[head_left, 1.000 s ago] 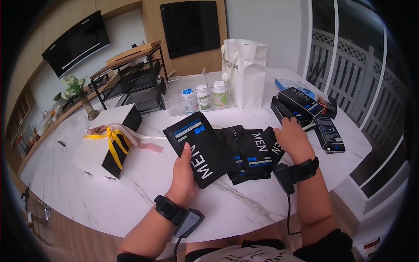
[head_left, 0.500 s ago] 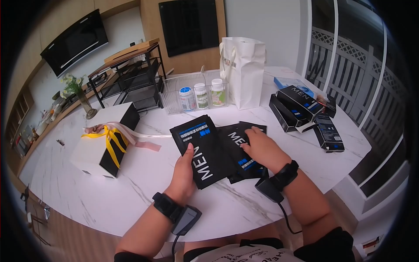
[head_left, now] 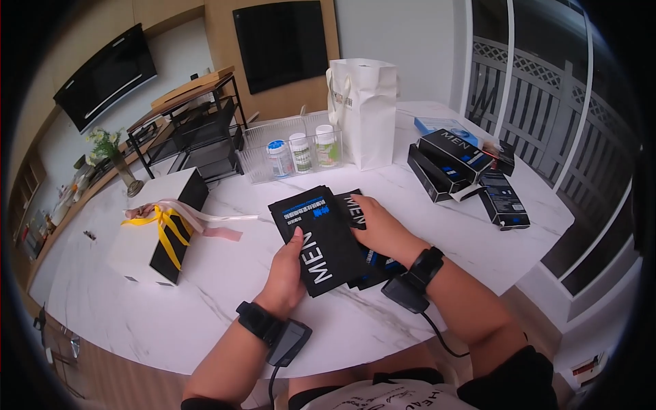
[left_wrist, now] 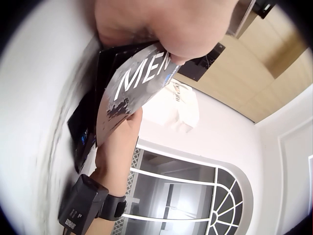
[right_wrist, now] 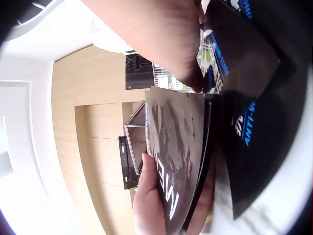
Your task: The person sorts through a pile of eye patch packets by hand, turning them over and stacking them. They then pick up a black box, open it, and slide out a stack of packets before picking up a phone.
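My left hand (head_left: 281, 277) grips a stack of flat black sachets (head_left: 320, 239) lettered MEN in white, with the thumb on the front and fingers behind, as the right wrist view shows. Just right of it, my right hand (head_left: 386, 234) holds more black sachets (head_left: 374, 273) by their upper right part. These partly overlap behind the left stack and fan out low over the marble-patterned table. In the left wrist view the front sachet (left_wrist: 129, 90) bends and shines with reflected light. The right fingertips are mostly hidden behind the sachets.
Black MEN boxes (head_left: 454, 154) lie at the right, with a blue box (head_left: 437, 125) behind. A white paper bag (head_left: 365, 116) and a clear bin (head_left: 256, 167) with bottles stand at the back. At left sits a white-and-black box (head_left: 147, 253) with yellow and pink ribbons.
My right hand has come left from the spread sachets' far edge, drawing them together against the left hand's stack. The left hand keeps its hold. The head view has shifted slightly.
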Demonstrator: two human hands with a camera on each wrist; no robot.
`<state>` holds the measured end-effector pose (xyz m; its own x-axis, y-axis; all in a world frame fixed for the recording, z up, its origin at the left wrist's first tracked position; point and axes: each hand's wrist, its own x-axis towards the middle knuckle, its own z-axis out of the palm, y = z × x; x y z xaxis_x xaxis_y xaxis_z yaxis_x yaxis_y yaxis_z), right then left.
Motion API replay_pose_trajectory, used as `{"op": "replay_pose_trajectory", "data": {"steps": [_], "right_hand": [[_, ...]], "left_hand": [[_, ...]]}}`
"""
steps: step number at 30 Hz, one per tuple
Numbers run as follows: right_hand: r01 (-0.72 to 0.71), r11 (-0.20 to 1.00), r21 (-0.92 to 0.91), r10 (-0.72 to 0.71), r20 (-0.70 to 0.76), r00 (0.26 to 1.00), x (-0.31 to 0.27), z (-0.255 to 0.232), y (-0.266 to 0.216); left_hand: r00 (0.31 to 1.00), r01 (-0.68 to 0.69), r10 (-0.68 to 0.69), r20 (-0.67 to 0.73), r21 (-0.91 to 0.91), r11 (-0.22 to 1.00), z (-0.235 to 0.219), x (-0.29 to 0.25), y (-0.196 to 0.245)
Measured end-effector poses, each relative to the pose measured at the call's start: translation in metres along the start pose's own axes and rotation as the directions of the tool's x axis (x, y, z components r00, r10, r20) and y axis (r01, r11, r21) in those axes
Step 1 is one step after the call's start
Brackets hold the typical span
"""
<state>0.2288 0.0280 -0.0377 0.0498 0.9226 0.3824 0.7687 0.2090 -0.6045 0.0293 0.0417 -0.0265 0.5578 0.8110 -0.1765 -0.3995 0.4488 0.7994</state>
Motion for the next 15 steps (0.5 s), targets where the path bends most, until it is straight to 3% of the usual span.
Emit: {"op": "replay_pose_trajectory", "data": {"steps": [4,6,10,13,15], "right_hand": [[0.004,0.984,0.176,0.004,-0.046,0.999,0.005,0.005,0.005],[-0.138,0.951,0.275,0.143,0.001,0.99,0.006,0.006,0.006],[-0.119,0.944,0.309,0.127,-0.005,0.992,0.007,0.012,0.017],[-0.064,0.969,0.238,0.078,-0.048,0.996,0.004,0.01,0.01],[0.2,0.978,-0.06,-0.208,-0.209,0.956,0.003,0.006,0.012]], "left_hand": [[0.994,-0.104,0.106,-0.034,0.055,0.993,-0.002,0.006,-0.005],[0.993,-0.103,0.106,-0.056,0.054,0.993,-0.001,0.005,-0.004],[0.997,-0.055,0.06,-0.059,0.073,0.996,0.002,0.0,0.004],[0.99,-0.096,0.102,-0.098,0.059,0.994,0.001,-0.004,0.006],[0.979,-0.149,0.154,-0.136,0.046,0.988,-0.002,-0.008,0.015]]}}
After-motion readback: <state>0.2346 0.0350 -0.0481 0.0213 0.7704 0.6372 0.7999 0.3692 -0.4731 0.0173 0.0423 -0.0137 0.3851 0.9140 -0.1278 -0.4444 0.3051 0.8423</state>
